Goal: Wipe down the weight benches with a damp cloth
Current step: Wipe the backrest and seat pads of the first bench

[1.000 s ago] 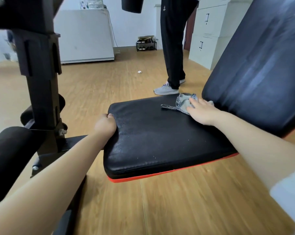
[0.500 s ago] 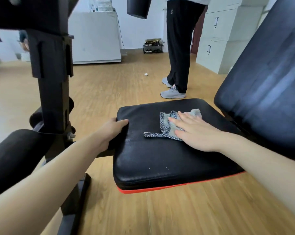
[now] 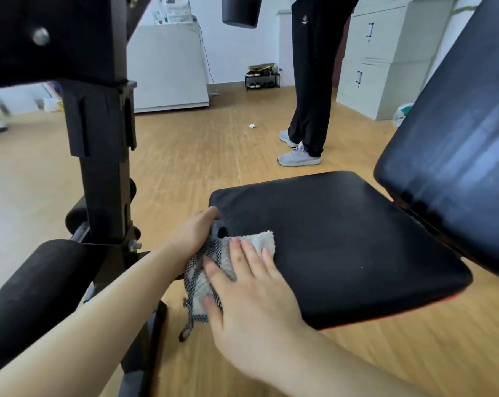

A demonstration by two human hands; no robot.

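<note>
Right hand (image 3: 251, 285) flat, fingers straight, pressing cloth (image 3: 259, 239) onto seat pad (image 3: 342, 239) at near-left corner, one end dangling off. Left hand (image 3: 193, 233) touching cloth's left side, seemingly gripping pad edge; fingers hidden.

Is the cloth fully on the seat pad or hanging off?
Hanging off: the cloth droops over the seat pad corner, under the right hand.

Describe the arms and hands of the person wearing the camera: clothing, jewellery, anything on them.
The left forearm and right forearm are bare as far as the frame shows; no sleeve is in view. The left hand and right hand wear no gloves; no watch, bracelet or ring shows. The right hand's fingernails look short and unpainted.
</note>
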